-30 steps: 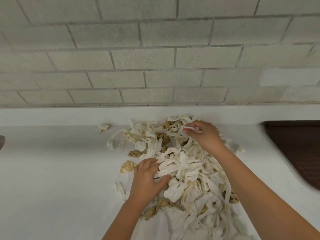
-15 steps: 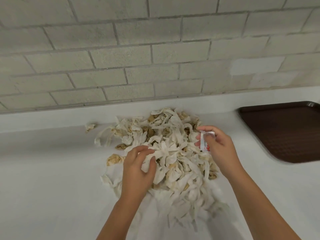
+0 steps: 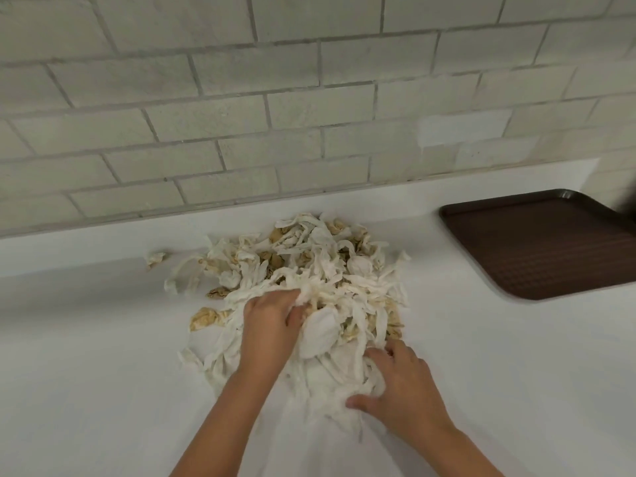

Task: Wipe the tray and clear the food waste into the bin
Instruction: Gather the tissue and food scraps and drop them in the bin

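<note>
I am on the clearing step, I think: gathering the waste pile (image 3: 309, 280), a heap of torn white paper strips mixed with tan scraps, so it can go to the bin. The bin is not in view.

My left hand (image 3: 270, 325) is dug into the heap at its 7 o'clock side, fingers curled into a bunch of strips. My right hand (image 3: 404, 390) grips the near edge at about 5 o'clock, with the thumb out to one side, the fingers hooked in from the other and a wad of paper between them. Both hands touch the heap, which spreads away from them toward 12 o'clock, up to the foot of the tiled wall (image 3: 309, 108).

Next, I judge, I must draw the loose edges inward and press everything into one bundle before lifting, because the strips are light and separate and would likely trail or drop. A stray scrap (image 3: 155, 259) lies apart at 10 o'clock and needs its own pickup.

The tray (image 3: 537, 249) sits on the worktop (image 3: 86, 356) at 2 o'clock, well apart from both hands.
</note>
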A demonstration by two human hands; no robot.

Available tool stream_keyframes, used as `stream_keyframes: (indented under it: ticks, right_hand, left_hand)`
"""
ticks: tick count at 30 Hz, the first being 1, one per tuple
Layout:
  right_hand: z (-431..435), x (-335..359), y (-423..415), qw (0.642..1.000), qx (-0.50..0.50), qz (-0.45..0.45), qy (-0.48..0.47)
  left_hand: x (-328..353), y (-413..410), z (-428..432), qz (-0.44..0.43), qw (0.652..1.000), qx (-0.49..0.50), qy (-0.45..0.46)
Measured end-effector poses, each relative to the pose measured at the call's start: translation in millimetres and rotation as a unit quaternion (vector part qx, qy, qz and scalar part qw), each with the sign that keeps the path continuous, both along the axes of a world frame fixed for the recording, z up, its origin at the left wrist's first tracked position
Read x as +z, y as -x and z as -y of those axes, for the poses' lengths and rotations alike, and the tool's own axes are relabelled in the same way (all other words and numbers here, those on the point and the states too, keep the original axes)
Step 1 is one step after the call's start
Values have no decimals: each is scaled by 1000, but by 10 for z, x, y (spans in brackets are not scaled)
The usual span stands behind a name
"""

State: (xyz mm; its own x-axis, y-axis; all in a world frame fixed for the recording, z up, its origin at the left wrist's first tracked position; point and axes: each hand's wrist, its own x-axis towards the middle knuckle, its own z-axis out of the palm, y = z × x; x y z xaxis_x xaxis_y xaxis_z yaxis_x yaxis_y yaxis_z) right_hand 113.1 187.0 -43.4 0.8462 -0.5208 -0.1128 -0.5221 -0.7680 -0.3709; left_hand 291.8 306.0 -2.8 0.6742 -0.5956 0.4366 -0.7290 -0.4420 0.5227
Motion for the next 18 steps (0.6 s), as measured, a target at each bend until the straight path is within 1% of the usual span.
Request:
stream_keyframes:
  ticks: [2,4,6,9,11,13,16,18]
  right_hand:
    - [30,-148,24,996,-3,88,30]
    - [85,-253,53,986,-6,166,24]
    - [121,-224,54,979,-16,202,-3]
    - [227,-154,26,966,-43,254,-30]
    - [271,-101,-3,962,-58,264,-49]
    - [300,-78,-13,961,-59,266,-53]
    - [283,-82,56,965,-38,259,-30]
    - [228,-138,120,976,8,219,9]
  left_hand:
    - [160,-31,-53,-64,996,27,56]
    - [304,-58,-110,-120,986,40,110]
    - [408,-84,-158,-163,974,40,152]
    - [496,-108,-204,-205,959,51,190]
    - [540,-99,-211,-251,942,63,213]
    - [560,-102,-215,-276,928,82,238]
    - [561,-126,-236,-281,917,91,267]
    - [556,-109,-262,-269,918,88,277]
